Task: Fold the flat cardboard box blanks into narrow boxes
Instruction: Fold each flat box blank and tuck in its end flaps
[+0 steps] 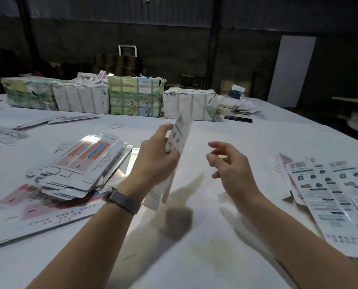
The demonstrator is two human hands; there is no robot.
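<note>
Table [226, 130]: bare white surface lying open through the centre, near edge to far. Left: heaped pile of flat blanks [78, 176] crowding in. Right: fanned row of printed blanks [328, 197] blocking. Far: wall of wrapped bundles [111, 97] closing off; rubber band [116, 126] and phone [238, 119] lying before it.

Two bare forearms in view, no sleeves visible up to frame edge. Left hand [157, 161]: no rings or gloves. Grey wristband [123, 200] on left wrist, flat woven-looking strap, darker rectangular clasp or device body at outer edge; detail blurred. Right hand [229, 166]: bare, no watch, band or rings. Nails short, unpainted as far as visible.
</note>
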